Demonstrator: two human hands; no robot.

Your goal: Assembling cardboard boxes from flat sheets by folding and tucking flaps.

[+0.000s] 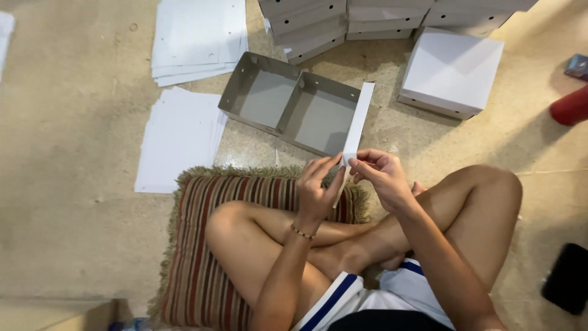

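Person sits cross-legged on the floor, both hands up front on a narrow white card strip (357, 120). Left hand (317, 191) has its fingers curled, pinching the strip's near end. Right hand (383, 175) pinches the same end from the right, fingertips closed on it. The strip angles up and away, with its far end over the right edge of the open grey box (293, 103). That box has two compartments and sits just beyond the striped cushion (202, 245). Flat white sheets (177, 138) lie left. Closed white box (450, 72) is far right, and stacked boxes (343, 21) run along the far edge.
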